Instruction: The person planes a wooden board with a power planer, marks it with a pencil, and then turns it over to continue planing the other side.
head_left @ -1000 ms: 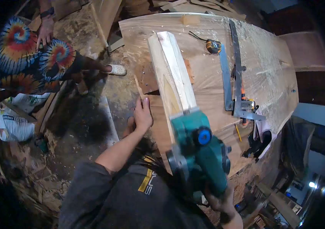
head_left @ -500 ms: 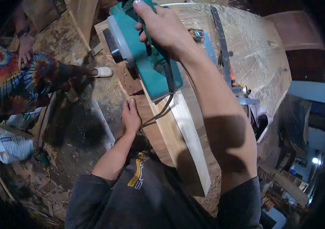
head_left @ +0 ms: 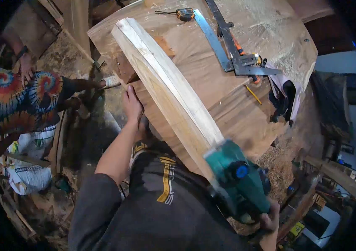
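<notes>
A green electric hand planer [head_left: 238,178] is at the near end of a long pale wooden beam [head_left: 167,85], slightly blurred. My right hand [head_left: 271,217] is wrapped round its rear handle, with most of the fingers hidden behind the tool. The beam lies slanting across a wooden worktable [head_left: 228,113], its upper face planed to light wood. At the table's left edge, my left hand [head_left: 132,105] grips the rim, thumb on top and the other fingers largely out of sight.
On the table are a tape measure [head_left: 185,15], a metal square [head_left: 213,39], a dark clamp [head_left: 232,46], a yellow pencil [head_left: 253,95] and a pinkish cloth [head_left: 294,98]. Another person's hand [head_left: 27,67] rests on patterned shorts at left. White sacks [head_left: 31,179] stand on the littered floor.
My right hand has brought the planer from the beam's far end back toward me, to its near end. My left hand stays at the table edge.
</notes>
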A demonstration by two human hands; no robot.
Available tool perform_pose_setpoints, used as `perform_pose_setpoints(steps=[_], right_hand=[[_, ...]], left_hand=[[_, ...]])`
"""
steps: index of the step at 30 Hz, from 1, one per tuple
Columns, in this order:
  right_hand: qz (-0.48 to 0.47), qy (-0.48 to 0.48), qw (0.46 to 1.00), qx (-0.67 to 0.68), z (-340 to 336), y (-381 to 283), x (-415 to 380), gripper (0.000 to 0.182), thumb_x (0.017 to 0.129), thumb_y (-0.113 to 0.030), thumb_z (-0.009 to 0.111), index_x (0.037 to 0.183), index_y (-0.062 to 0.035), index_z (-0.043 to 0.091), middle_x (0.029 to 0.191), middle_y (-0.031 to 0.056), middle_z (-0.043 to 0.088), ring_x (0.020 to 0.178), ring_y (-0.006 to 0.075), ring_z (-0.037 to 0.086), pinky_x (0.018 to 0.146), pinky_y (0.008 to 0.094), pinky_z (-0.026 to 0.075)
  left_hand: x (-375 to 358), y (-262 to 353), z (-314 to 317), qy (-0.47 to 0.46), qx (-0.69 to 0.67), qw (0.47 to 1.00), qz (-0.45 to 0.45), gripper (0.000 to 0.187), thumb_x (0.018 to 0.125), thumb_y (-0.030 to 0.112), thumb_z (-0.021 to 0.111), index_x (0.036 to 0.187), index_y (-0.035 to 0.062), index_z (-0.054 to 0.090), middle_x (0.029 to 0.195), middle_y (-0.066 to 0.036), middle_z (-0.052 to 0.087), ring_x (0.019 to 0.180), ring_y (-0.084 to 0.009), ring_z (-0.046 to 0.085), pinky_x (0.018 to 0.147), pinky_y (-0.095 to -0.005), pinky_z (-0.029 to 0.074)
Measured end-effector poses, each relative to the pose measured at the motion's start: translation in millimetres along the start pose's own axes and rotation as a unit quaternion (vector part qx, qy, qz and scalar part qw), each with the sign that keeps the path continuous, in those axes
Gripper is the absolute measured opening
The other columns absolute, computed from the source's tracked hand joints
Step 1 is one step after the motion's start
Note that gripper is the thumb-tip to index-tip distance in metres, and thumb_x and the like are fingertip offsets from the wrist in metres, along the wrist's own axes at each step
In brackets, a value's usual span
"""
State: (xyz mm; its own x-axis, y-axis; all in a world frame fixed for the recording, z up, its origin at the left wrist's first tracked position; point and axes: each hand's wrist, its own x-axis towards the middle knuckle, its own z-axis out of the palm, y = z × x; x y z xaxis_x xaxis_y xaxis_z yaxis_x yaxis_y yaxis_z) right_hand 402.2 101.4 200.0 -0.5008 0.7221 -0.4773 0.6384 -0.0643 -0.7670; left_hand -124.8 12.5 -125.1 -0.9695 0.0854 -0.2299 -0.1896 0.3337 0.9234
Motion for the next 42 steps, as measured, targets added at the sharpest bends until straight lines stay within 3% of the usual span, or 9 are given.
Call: perform_pose_setpoints(steps=[3,8,14,16,20,23,35,40,42], right_hand=[[-0.067,0.079,0.991,-0.086,-12.5,21.9,-28.6,0.053,0.074,-0.032,0.079,0.109,0.0034,0.061,0.085,0.0060,0.067,0.073,0.0149,0.063,0.064,0.0293,0.049],[0.066,0.019,0.998,-0.014,2.8,-24.3,-33.8,0.044,0.066,-0.013,0.082,0.103,0.0013,0.063,0.085,0.0038,0.067,0.076,0.0126,0.062,0.070,0.0277,0.049],[0.050,0.051,0.997,-0.043,28.6,-51.0,-16.6,0.035,0.071,-0.005,0.074,0.104,0.0004,0.063,0.086,0.0031,0.066,0.078,0.0126,0.062,0.073,0.0276,0.049],[-0.034,0.035,0.995,-0.085,39.0,-55.4,-4.1,0.032,0.073,-0.003,0.072,0.104,0.0006,0.064,0.088,0.0040,0.067,0.079,0.0136,0.063,0.074,0.0285,0.050],[-0.078,-0.059,0.995,-0.020,62.5,-66.4,39.5,0.048,0.069,-0.014,0.078,0.114,-0.0028,0.064,0.087,0.0095,0.072,0.074,0.0200,0.070,0.069,0.0318,0.054],[-0.090,-0.121,0.979,-0.135,81.4,-84.6,76.8,0.044,0.071,-0.015,0.077,0.112,-0.0041,0.064,0.087,0.0116,0.071,0.077,0.0231,0.071,0.071,0.0327,0.054],[-0.126,-0.186,0.960,-0.167,169.4,-190.0,192.7,0.046,0.075,-0.014,0.075,0.115,-0.0025,0.057,0.096,0.0138,0.066,0.085,0.0274,0.067,0.076,0.0382,0.053],[-0.313,-0.132,0.930,-0.139,239.9,-241.8,269.2,0.040,0.079,-0.014,0.069,0.115,-0.0020,0.058,0.098,0.0170,0.066,0.086,0.0296,0.067,0.077,0.0382,0.052],[-0.458,-0.118,0.856,-0.207,271.1,-276.5,314.5,0.032,0.079,-0.015,0.067,0.108,-0.0020,0.062,0.093,0.0183,0.067,0.084,0.0301,0.068,0.076,0.0379,0.053]], left_hand=[[-4.8,4.2,1.4,0.004,-0.032,0.999,-0.008,0.058,0.101,0.048,0.044,0.116,-0.0054,0.061,0.107,-0.022,0.066,0.098,-0.0313,0.060,0.089,-0.0397,0.044],[12.9,-24.2,3.8,0.010,-0.036,0.998,0.051,0.056,0.100,0.047,0.046,0.115,-0.0051,0.062,0.110,-0.024,0.066,0.102,-0.0329,0.061,0.091,-0.0393,0.044],[18.8,-27.2,2.6,-0.003,-0.047,0.999,0.025,0.052,0.100,0.042,0.047,0.114,-0.0054,0.062,0.108,-0.024,0.066,0.102,-0.0343,0.062,0.090,-0.0410,0.045],[17.6,-24.0,-0.5,-0.006,0.014,1.000,0.025,0.051,0.100,0.041,0.048,0.113,-0.0056,0.063,0.106,-0.024,0.066,0.100,-0.0337,0.062,0.089,-0.0405,0.045],[-2.9,9.5,-3.7,0.035,0.039,0.998,0.027,0.048,0.101,0.039,0.048,0.112,-0.0054,0.062,0.102,-0.025,0.066,0.098,-0.0338,0.063,0.088,-0.0409,0.045],[5.9,-5.7,0.1,0.018,0.022,1.000,0.003,0.046,0.101,0.038,0.048,0.115,-0.0040,0.061,0.104,-0.025,0.065,0.100,-0.0354,0.062,0.089,-0.0429,0.045],[3.0,3.5,-1.2,0.015,0.005,0.999,-0.038,0.043,0.100,0.033,0.050,0.116,-0.0059,0.058,0.109,-0.029,0.064,0.102,-0.0400,0.061,0.087,-0.0442,0.046],[6.2,6.5,-8.5,-0.028,-0.049,0.995,-0.086,0.045,0.100,0.031,0.048,0.127,-0.0052,0.053,0.121,-0.028,0.061,0.115,-0.0396,0.058,0.094,-0.0419,0.044],[9.9,-36.6,2.7,-0.037,-0.058,0.993,-0.099,0.047,0.101,0.031,0.047,0.132,-0.0052,0.050,0.123,-0.029,0.060,0.118,-0.0392,0.057,0.095,-0.0414,0.044]])
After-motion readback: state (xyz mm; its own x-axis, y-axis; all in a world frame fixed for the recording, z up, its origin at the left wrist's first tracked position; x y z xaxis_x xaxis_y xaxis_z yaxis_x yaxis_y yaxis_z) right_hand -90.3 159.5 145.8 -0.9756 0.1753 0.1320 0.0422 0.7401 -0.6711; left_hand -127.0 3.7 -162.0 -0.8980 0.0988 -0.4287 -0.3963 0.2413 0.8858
